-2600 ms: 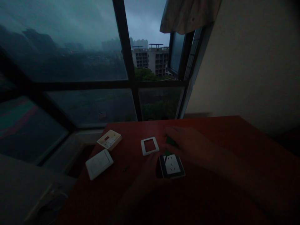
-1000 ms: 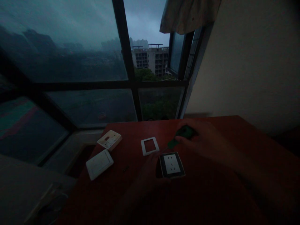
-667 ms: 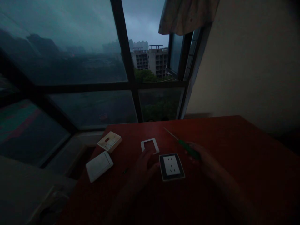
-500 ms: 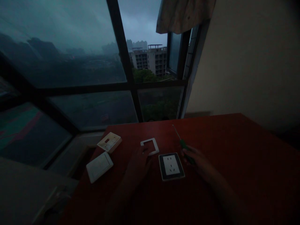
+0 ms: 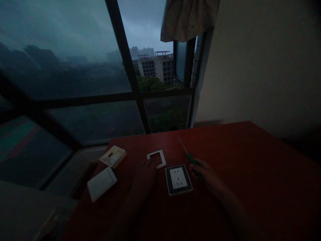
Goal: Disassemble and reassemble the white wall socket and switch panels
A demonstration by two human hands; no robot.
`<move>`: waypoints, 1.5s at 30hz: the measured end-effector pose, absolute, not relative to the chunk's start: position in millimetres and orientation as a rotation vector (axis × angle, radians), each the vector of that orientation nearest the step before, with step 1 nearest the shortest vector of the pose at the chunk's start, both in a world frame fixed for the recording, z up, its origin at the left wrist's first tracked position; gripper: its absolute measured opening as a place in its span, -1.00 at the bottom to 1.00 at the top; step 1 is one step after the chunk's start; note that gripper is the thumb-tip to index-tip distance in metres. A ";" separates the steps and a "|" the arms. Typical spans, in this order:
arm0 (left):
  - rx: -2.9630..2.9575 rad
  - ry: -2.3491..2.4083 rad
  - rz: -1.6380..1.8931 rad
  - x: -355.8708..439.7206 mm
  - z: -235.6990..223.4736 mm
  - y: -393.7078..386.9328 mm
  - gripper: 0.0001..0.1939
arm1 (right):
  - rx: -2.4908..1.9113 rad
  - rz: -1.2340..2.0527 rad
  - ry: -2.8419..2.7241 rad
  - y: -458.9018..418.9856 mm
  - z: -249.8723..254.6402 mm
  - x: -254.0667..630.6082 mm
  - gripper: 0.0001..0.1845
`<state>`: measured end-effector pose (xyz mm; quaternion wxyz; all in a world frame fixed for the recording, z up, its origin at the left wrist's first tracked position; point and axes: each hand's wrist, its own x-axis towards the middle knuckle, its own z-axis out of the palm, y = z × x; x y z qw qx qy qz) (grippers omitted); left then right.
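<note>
My right hand [image 5: 206, 171] is closed round the green handle of a screwdriver [image 5: 191, 158], whose thin shaft points up and away to the left. Just left of that hand, a wall socket [image 5: 178, 178] with a white centre and a dark border lies face up on the table. My left hand [image 5: 144, 175] rests palm down, its fingers stretched out over the lower left corner of a thin white square frame [image 5: 163, 158]. That corner is hidden by the fingertips; I cannot tell if they press on it. The light is dim.
At the left of the reddish-brown table [image 5: 225, 140] lie a cream box-like plate [image 5: 113, 156] with a small cutout and a white switch plate [image 5: 102, 183]. Windows [image 5: 95, 117] stand behind the table's far edge, and a pale wall [image 5: 245, 73] rises on the right.
The view has shifted, so everything on the table sits slightly further left. My left hand has drawn back a little from the white frame's opening. My right hand keeps hold of the screwdriver.
</note>
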<state>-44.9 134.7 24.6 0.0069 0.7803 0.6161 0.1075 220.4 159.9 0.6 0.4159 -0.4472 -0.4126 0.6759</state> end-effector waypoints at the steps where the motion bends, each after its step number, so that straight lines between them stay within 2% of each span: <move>1: 2.447 1.921 0.348 -44.8 26.1 134.0 -0.71 | -1.125 1.695 -1.037 159.8 0.7 220.3 -0.73; 7: 2.512 1.783 0.537 -28.0 45.4 120.6 -0.73 | -1.139 1.692 -1.040 157.3 4.1 219.5 -0.76; 12: 2.520 1.627 0.473 0.7 58.6 96.9 -0.76 | -1.136 1.690 -1.037 156.2 8.8 218.0 -0.73; 29: 2.572 1.614 0.338 21.9 44.1 75.7 -0.71 | -1.135 1.664 -1.057 155.3 11.9 215.1 -0.75; 45: 2.627 1.531 0.432 18.3 35.8 74.6 -0.75 | -1.142 1.675 -1.112 153.0 9.7 214.0 -0.71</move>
